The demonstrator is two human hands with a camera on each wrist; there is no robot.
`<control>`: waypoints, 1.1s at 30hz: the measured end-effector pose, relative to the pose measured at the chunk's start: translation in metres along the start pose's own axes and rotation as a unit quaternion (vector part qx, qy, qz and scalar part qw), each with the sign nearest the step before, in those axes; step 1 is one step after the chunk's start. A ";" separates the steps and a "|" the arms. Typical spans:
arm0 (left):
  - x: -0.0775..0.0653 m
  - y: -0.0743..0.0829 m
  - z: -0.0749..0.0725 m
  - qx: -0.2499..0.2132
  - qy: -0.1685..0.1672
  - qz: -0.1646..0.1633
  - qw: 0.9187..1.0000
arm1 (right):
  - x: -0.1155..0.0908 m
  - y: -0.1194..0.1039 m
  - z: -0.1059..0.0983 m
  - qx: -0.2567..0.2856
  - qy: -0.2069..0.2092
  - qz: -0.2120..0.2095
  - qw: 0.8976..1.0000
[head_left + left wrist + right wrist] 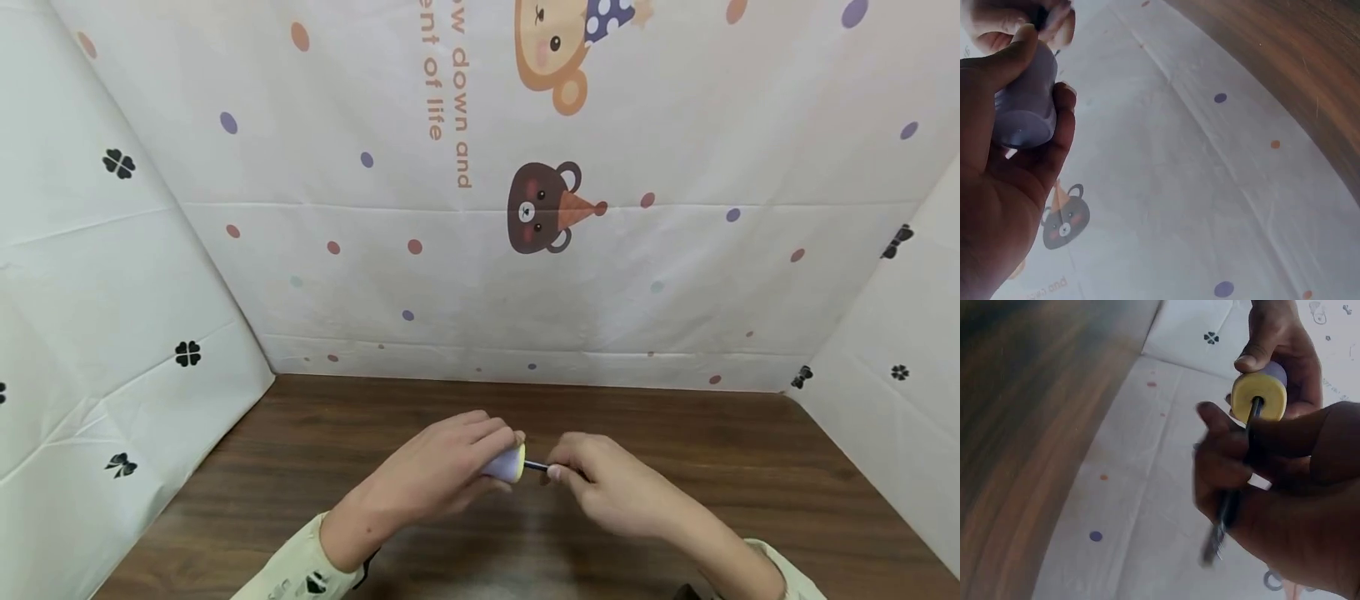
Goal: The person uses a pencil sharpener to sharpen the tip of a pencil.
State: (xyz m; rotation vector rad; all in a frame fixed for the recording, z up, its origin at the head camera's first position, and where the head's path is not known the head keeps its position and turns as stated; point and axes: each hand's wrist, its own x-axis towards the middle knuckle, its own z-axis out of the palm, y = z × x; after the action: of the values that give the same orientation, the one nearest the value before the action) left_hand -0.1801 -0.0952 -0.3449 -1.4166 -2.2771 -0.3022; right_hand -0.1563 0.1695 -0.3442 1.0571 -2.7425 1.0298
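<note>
My left hand (442,467) wraps round a lilac pencil sharpener (506,465), a rounded cylinder with a yellow end (1242,397) facing right. A dark pencil (537,466) enters the hole in that end, so its tip is hidden. With thumb and fingers, my right hand (618,487) pinches the pencil a short way from the sharpener. The pencil's blurred, shiny rear end (1213,545) sticks out past the fingers in the right wrist view. In the left wrist view the sharpener's rounded base (1024,125) shows between thumb and fingers. Both hands are above the table.
Beneath the hands lies a dark brown wooden table (337,433). White sheeting printed with bears and dots (450,292) stands behind it, with more sheeting on the left (97,333) and right (892,433).
</note>
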 end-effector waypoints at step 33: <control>-0.002 0.000 -0.015 -0.135 0.009 -0.050 0.989 | 0.005 -0.014 0.013 -0.092 0.164 -0.086 0.978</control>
State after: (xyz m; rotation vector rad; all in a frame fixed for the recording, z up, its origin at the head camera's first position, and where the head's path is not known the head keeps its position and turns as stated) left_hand -0.1755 -0.1029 -0.3326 -1.4191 -2.3655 -0.6757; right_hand -0.1488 0.1512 -0.3456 0.9764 -2.3823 0.8234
